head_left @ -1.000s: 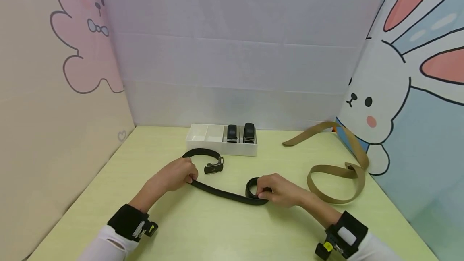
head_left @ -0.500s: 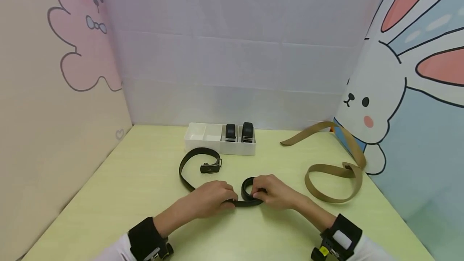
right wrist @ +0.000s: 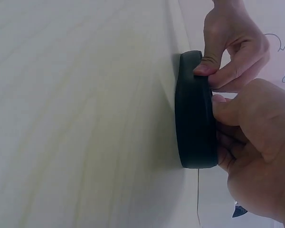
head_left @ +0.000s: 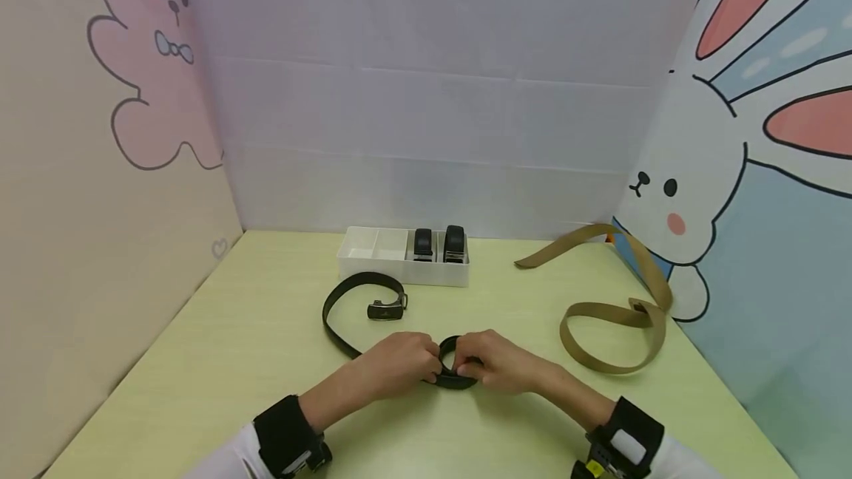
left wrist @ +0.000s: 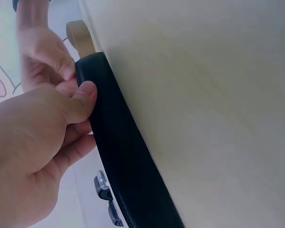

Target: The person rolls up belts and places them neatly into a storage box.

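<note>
Head view: black belt, long axis apparently far-leftward from coil, hands clamped on it.

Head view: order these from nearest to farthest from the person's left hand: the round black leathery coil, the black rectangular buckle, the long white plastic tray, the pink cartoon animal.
1. Black coil: at the left hand's fingertips, to its right.
2. Rectangular buckle: just beyond the hand.
3. White tray: farther back, behind the buckle.
4. Pink cartoon animal: on the left wall.
</note>
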Demonstrator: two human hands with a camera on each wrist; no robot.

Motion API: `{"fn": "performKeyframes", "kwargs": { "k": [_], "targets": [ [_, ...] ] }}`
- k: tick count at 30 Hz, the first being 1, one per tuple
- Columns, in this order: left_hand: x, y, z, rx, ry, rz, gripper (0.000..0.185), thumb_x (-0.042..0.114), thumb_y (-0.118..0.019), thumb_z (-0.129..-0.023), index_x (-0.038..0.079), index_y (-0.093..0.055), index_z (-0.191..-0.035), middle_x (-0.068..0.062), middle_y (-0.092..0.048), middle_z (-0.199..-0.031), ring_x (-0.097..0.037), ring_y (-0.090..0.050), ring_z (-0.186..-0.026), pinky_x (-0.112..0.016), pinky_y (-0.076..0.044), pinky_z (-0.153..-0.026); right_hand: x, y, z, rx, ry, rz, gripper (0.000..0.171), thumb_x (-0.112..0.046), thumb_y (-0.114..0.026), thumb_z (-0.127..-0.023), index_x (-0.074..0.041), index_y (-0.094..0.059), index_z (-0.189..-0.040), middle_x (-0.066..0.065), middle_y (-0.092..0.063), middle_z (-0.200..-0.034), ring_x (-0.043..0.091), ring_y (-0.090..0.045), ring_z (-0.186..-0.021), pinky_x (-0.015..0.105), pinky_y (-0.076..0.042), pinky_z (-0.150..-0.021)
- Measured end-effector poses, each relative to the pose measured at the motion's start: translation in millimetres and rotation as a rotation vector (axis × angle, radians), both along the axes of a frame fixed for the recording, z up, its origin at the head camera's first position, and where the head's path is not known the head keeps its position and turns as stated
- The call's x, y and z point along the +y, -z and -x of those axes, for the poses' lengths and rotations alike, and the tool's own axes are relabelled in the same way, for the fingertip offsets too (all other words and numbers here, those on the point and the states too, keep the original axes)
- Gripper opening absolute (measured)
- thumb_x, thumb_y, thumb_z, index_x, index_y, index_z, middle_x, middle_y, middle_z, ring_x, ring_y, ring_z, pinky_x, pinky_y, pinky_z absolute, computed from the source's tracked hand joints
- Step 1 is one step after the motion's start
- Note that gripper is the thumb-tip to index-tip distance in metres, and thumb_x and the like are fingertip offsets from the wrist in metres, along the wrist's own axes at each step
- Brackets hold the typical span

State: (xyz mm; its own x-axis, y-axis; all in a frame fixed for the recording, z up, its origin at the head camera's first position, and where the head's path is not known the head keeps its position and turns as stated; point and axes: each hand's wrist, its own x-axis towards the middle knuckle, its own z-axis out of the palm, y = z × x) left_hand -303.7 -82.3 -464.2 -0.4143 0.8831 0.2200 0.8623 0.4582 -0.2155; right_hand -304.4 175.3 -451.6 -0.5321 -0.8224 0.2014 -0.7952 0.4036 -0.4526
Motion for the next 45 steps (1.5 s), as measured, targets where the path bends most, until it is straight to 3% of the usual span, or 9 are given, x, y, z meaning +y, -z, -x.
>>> {"fn": "performKeyframes", "kwargs": {
  "k": [8, 15, 20, 22, 27, 28, 33, 39, 45],
  "targets": [
    [-5, -0.5, 1.4, -0.068, 0.002, -0.055, 0.008, 0.025, -0.091, -0.095, 0.021, -0.087, -0.090, 0.009, -0.078, -0.090, -0.006, -0.070, -0.083, -0.017, -0.055, -0.074, -2, 2.3, -9.5, 0.025, 0.026, -0.011, 0.005, -0.013, -0.082, -0.103, -0.013, -0.078, -0.101, -0.001, -0.074, -0.097, 0.004, -0.063, -0.087, 0.020, -0.050, -0.080],
    [-23, 1.4, 11.8, -0.300, 0.007, -0.221, 0.008, 0.024, -0.085, -0.103, 0.018, -0.087, -0.097, 0.008, -0.078, -0.092, -0.003, -0.068, -0.085, -0.018, -0.055, -0.079, -1, 8.9, -8.3, 0.076, -0.031, 0.065, 0.006, -0.013, -0.084, -0.102, -0.012, -0.079, -0.098, 0.000, -0.074, -0.095, 0.006, -0.065, -0.087, 0.022, -0.054, -0.079],
    [-50, -3.0, 37.6, -0.136, -0.170, -0.376, 0.024, 0.019, -0.087, -0.101, 0.002, -0.082, -0.116, -0.010, -0.079, -0.110, -0.027, -0.076, -0.104, -0.041, -0.064, -0.092, 2, 14.5, -2.1, 0.131, -0.093, 0.110, 0.007, -0.016, -0.083, -0.103, -0.012, -0.078, -0.098, 0.000, -0.073, -0.095, 0.006, -0.065, -0.087, 0.023, -0.055, -0.078],
    [-62, 6.1, 58.6, -0.100, -0.245, -0.382, 0.036, 0.021, -0.085, -0.103, -0.003, -0.078, -0.128, -0.015, -0.078, -0.120, -0.032, -0.075, -0.112, -0.046, -0.064, -0.098, 2, 14.3, -2.7, 0.127, -0.086, 0.103, 0.007, -0.013, -0.083, -0.102, -0.012, -0.079, -0.098, 0.001, -0.074, -0.095, 0.007, -0.066, -0.087, 0.023, -0.056, -0.078],
    [-62, 6.8, 80.8, -0.248, -0.327, -0.304, 0.016, 0.012, -0.079, -0.106, -0.001, -0.078, -0.115, -0.012, -0.080, -0.106, -0.025, -0.075, -0.096, -0.041, -0.063, -0.086, -2, 6.0, -10.2, 0.082, -0.026, 0.042, 0.006, -0.007, -0.085, -0.099, -0.011, -0.080, -0.097, 0.003, -0.075, -0.095, 0.010, -0.067, -0.086, 0.024, -0.058, -0.080],
    [-55, -3.3, 73.9, -0.287, -0.342, -0.286, 0.006, 0.003, -0.081, -0.102, -0.001, -0.077, -0.105, -0.011, -0.078, -0.097, -0.023, -0.071, -0.087, -0.040, -0.061, -0.080, -3, 5.3, -10.6, 0.083, -0.023, 0.034, 0.006, -0.007, -0.085, -0.099, -0.011, -0.080, -0.097, 0.003, -0.075, -0.095, 0.010, -0.068, -0.087, 0.024, -0.058, -0.081],
    [-23, -7.9, 81.7, -0.355, -0.268, -0.251, 0.016, 0.000, -0.078, -0.103, 0.006, -0.073, -0.089, 0.000, -0.067, -0.080, -0.011, -0.052, -0.075, -0.029, -0.046, -0.071, -5, 2.2, -11.1, 0.088, -0.016, 0.025, 0.007, -0.006, -0.086, -0.098, -0.010, -0.079, -0.097, 0.003, -0.075, -0.095, 0.011, -0.068, -0.087, 0.024, -0.058, -0.081],
    [26, -5.7, 87.1, -0.380, -0.152, -0.250, 0.016, 0.006, -0.077, -0.106, 0.010, -0.075, -0.091, 0.000, -0.067, -0.081, -0.010, -0.051, -0.075, -0.027, -0.045, -0.073, -7, 4.7, -10.1, 0.088, -0.012, 0.030, 0.009, -0.006, -0.087, -0.096, -0.010, -0.079, -0.097, 0.003, -0.075, -0.096, 0.011, -0.069, -0.089, 0.025, -0.059, -0.083],
    [43, 0.7, 85.4, -0.418, -0.082, -0.285, 0.016, 0.009, -0.074, -0.109, 0.005, -0.083, -0.122, -0.008, -0.085, -0.115, -0.020, -0.078, -0.103, -0.034, -0.062, -0.093, -8, 7.0, -11.4, 0.090, -0.011, 0.026, 0.008, -0.006, -0.087, -0.097, -0.010, -0.080, -0.098, 0.003, -0.076, -0.097, 0.012, -0.071, -0.093, 0.024, -0.059, -0.086]
  ]
}}
